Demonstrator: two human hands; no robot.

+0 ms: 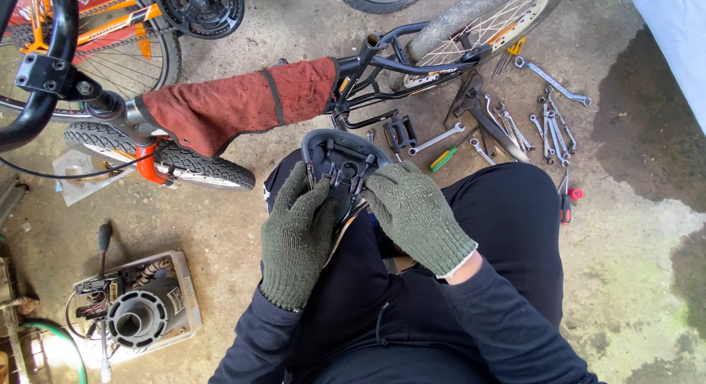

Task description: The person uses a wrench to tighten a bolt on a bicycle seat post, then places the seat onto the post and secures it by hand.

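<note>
Both my hands wear dark green knit gloves and hold a black bicycle saddle (334,152) turned underside up over my lap. My left hand (298,233) grips its left side, the fingers reaching onto the rails and clamp. My right hand (415,211) holds the right side, fingertips by the clamp. In front of me lies a black bicycle frame (382,60) with a red-brown cloth (235,105) wrapped over its top tube.
Several spanners (548,127), a green-handled screwdriver (443,159), a red-handled screwdriver (565,200) and a black pedal (401,132) lie on the concrete at the right. Wheels (158,160) stand at the left and top. An air pump on a grey base (140,310) sits lower left.
</note>
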